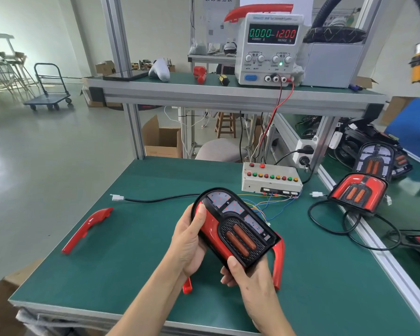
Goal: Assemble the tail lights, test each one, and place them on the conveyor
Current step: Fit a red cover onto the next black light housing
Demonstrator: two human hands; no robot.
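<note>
- Green bench mat (131, 238) has open room at left and near the front edge; only a loose red trim piece (87, 229) lies there.
- Left hand (189, 243) and right hand (252, 280) both grip the tail light (235, 226) above the mat's middle.
- Test box (272, 178) sits far right; another tail light (357, 192) lies at the right edge.

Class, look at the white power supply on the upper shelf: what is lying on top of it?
A red trim piece lies across the top of the power supply. How its underside rests there is hidden by the supply's front edge.
</note>
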